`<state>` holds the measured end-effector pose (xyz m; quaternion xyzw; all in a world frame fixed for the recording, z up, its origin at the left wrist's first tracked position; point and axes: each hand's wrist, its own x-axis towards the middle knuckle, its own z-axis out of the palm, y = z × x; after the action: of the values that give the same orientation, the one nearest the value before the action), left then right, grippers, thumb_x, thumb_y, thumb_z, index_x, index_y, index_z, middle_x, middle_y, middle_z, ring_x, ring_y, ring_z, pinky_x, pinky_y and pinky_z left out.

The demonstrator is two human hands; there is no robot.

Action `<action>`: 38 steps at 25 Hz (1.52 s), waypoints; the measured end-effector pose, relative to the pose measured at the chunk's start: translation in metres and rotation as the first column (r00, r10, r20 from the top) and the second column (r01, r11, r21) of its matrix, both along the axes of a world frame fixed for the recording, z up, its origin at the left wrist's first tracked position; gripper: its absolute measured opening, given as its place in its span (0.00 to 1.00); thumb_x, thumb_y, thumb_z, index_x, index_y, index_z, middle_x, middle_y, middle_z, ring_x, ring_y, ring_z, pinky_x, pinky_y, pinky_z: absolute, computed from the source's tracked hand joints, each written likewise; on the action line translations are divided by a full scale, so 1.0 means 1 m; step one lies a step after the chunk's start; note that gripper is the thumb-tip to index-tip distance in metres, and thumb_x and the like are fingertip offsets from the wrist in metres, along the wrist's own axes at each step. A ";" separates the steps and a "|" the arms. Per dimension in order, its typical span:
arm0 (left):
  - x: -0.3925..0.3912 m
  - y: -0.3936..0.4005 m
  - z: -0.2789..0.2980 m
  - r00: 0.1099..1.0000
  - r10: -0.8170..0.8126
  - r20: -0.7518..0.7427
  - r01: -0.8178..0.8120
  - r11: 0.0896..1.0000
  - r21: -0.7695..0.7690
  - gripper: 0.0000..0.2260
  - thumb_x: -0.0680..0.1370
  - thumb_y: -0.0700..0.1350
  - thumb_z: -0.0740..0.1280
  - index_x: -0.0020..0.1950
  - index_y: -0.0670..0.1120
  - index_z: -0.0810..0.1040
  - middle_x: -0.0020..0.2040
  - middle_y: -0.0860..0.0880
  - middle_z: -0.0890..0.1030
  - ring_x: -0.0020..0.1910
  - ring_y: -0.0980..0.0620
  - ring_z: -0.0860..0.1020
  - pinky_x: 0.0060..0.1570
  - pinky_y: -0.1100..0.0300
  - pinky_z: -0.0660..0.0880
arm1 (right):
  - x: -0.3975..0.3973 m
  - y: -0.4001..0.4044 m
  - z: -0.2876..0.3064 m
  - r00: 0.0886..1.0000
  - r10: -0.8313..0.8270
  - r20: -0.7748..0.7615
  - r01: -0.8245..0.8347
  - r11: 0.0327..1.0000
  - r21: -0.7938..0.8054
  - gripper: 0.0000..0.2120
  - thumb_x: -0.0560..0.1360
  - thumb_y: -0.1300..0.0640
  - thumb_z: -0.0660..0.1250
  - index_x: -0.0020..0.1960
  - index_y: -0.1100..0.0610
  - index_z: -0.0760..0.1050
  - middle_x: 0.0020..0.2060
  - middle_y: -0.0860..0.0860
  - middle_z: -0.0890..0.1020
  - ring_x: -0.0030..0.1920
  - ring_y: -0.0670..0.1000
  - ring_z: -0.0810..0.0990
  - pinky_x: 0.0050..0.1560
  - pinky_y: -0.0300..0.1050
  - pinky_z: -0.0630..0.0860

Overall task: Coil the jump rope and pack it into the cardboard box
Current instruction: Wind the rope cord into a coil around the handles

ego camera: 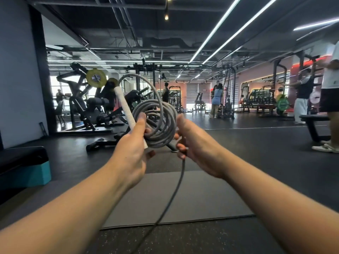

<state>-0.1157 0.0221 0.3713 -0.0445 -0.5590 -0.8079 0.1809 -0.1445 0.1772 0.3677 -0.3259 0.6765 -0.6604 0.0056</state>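
Note:
I hold a grey jump rope (163,123) at chest height, wound into several loops. My left hand (132,149) grips the bottom of the coil together with the white handle (123,105), which points up and left. My right hand (194,143) holds the coil's right side, and its fingers curl round the free rope strand (176,191) that hangs down toward the floor. No cardboard box is in view.
A grey exercise mat (201,197) lies on the dark gym floor below my hands. A black and teal step box (25,169) stands at the left. Weight machines (86,107) fill the back left. People stand at the right and in the background.

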 end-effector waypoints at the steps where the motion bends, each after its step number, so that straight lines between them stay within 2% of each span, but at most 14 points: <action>1: -0.001 0.011 0.001 1.000 0.005 0.016 -0.006 0.998 0.067 0.18 0.78 0.63 0.64 0.43 0.49 0.77 0.42 0.44 0.86 0.43 0.47 0.81 0.45 0.51 0.70 | 0.002 -0.015 -0.007 1.000 0.007 0.011 -0.006 0.994 -0.110 0.43 0.63 0.27 0.72 0.63 0.60 0.72 0.44 0.55 0.72 0.33 0.45 0.68 0.34 0.42 0.67; 3: 0.002 0.029 0.003 0.999 -0.024 0.021 0.019 0.977 0.212 0.19 0.78 0.64 0.63 0.45 0.48 0.80 0.47 0.45 0.86 0.45 0.45 0.82 0.44 0.51 0.74 | 0.006 -0.040 -0.013 0.998 -0.045 0.038 0.056 0.938 -0.342 0.35 0.68 0.37 0.76 0.63 0.61 0.72 0.44 0.54 0.82 0.33 0.45 0.78 0.34 0.40 0.72; 6: 0.006 0.039 0.012 0.996 -0.086 -0.001 0.081 0.931 0.356 0.19 0.79 0.63 0.64 0.45 0.48 0.79 0.41 0.47 0.86 0.41 0.47 0.85 0.46 0.52 0.82 | 0.002 -0.057 -0.014 0.966 -0.234 0.109 0.256 0.815 -0.520 0.31 0.69 0.45 0.79 0.65 0.56 0.71 0.55 0.59 0.85 0.51 0.54 0.87 0.50 0.50 0.84; 9: 0.007 0.040 0.022 0.999 -0.039 -0.004 0.038 0.936 0.350 0.20 0.77 0.64 0.65 0.42 0.47 0.77 0.34 0.50 0.83 0.28 0.52 0.83 0.37 0.55 0.83 | 0.001 -0.064 -0.012 0.927 -0.267 0.261 0.357 0.842 -0.404 0.54 0.55 0.31 0.81 0.74 0.47 0.64 0.62 0.55 0.81 0.57 0.58 0.85 0.58 0.60 0.82; 11: 0.003 0.040 0.022 1.000 -0.008 -0.005 0.009 0.940 0.341 0.20 0.77 0.64 0.65 0.41 0.48 0.78 0.29 0.51 0.82 0.23 0.54 0.81 0.28 0.60 0.79 | 0.005 -0.067 -0.006 0.933 -0.109 0.342 0.245 0.890 -0.385 0.45 0.59 0.32 0.79 0.68 0.55 0.76 0.55 0.55 0.87 0.54 0.56 0.87 0.59 0.57 0.82; 15: -0.003 0.040 0.017 0.999 -0.044 -0.024 0.049 0.957 0.286 0.25 0.77 0.67 0.62 0.53 0.47 0.82 0.39 0.53 0.87 0.37 0.57 0.86 0.38 0.63 0.78 | 0.005 -0.072 0.001 0.956 -0.127 0.263 0.242 0.850 -0.468 0.26 0.69 0.45 0.79 0.61 0.57 0.79 0.49 0.53 0.89 0.49 0.51 0.89 0.56 0.51 0.83; 19: 0.000 0.041 0.016 0.999 -0.041 -0.033 0.047 0.975 0.216 0.24 0.81 0.65 0.57 0.48 0.47 0.83 0.39 0.52 0.87 0.36 0.58 0.84 0.35 0.65 0.77 | 0.004 -0.077 -0.002 0.948 -0.253 0.193 0.317 0.815 -0.485 0.17 0.74 0.49 0.76 0.57 0.57 0.80 0.48 0.54 0.89 0.49 0.54 0.88 0.53 0.51 0.84; 24: 0.009 0.043 0.012 0.993 -0.109 0.046 0.104 0.990 0.091 0.22 0.82 0.61 0.58 0.61 0.46 0.81 0.53 0.48 0.87 0.55 0.52 0.83 0.59 0.57 0.78 | -0.004 -0.076 -0.005 0.883 -0.462 0.085 0.431 0.724 -0.539 0.04 0.75 0.57 0.71 0.49 0.56 0.80 0.44 0.57 0.88 0.48 0.59 0.87 0.53 0.60 0.83; 29: 0.016 0.042 0.006 0.976 -0.128 0.176 0.138 0.989 -0.045 0.28 0.79 0.68 0.55 0.64 0.50 0.79 0.58 0.49 0.86 0.59 0.51 0.82 0.65 0.50 0.76 | -0.009 -0.064 -0.008 0.799 -0.596 -0.081 0.487 0.720 -0.495 0.01 0.76 0.58 0.72 0.47 0.55 0.81 0.41 0.53 0.86 0.43 0.50 0.84 0.47 0.52 0.82; 31: 0.026 0.037 -0.001 0.970 -0.036 0.242 0.106 0.954 -0.282 0.29 0.78 0.71 0.52 0.65 0.53 0.77 0.62 0.52 0.82 0.61 0.48 0.80 0.65 0.48 0.75 | -0.014 -0.055 -0.005 0.784 -0.595 -0.178 0.478 0.762 -0.437 0.02 0.75 0.57 0.72 0.46 0.55 0.82 0.40 0.54 0.86 0.42 0.52 0.83 0.46 0.54 0.80; 33: 0.045 0.016 -0.002 0.961 0.196 0.194 -0.014 0.736 -0.677 0.21 0.80 0.67 0.54 0.55 0.54 0.78 0.53 0.50 0.84 0.53 0.44 0.83 0.58 0.46 0.80 | -0.017 -0.041 0.003 0.734 -0.572 -0.365 0.506 0.820 -0.268 0.02 0.73 0.58 0.72 0.46 0.55 0.83 0.37 0.52 0.83 0.38 0.49 0.78 0.42 0.49 0.76; 35: 0.063 -0.008 0.005 0.929 0.329 -0.172 -0.265 0.263 -0.927 0.16 0.80 0.59 0.62 0.43 0.50 0.81 0.39 0.51 0.84 0.40 0.45 0.83 0.45 0.47 0.81 | -0.015 -0.027 0.014 0.660 -0.473 -0.584 0.561 0.827 -0.036 0.04 0.72 0.60 0.73 0.46 0.57 0.83 0.36 0.49 0.80 0.35 0.46 0.74 0.39 0.44 0.71; 37: 0.072 -0.018 0.026 0.807 0.221 -0.547 -0.542 -0.088 -0.836 0.06 0.76 0.54 0.67 0.48 0.53 0.78 0.43 0.53 0.80 0.44 0.49 0.78 0.47 0.49 0.77 | -0.010 -0.020 0.024 0.612 -0.327 -0.720 0.590 0.796 0.139 0.05 0.71 0.60 0.75 0.47 0.56 0.82 0.37 0.47 0.81 0.36 0.45 0.75 0.40 0.42 0.70; 38: 0.070 -0.017 0.037 0.780 0.157 -0.605 -0.572 -0.211 -0.792 0.14 0.74 0.53 0.69 0.58 0.53 0.74 0.50 0.52 0.78 0.50 0.49 0.75 0.52 0.49 0.75 | -0.008 -0.019 0.029 0.591 -0.265 -0.762 0.601 0.774 0.197 0.07 0.71 0.60 0.76 0.49 0.56 0.82 0.38 0.48 0.82 0.37 0.46 0.76 0.40 0.42 0.71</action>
<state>-0.0453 0.0055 0.4080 -0.1073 -0.9095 -0.0315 0.4003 -0.1522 0.1578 0.3965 -0.3591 0.8155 -0.2978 -0.3425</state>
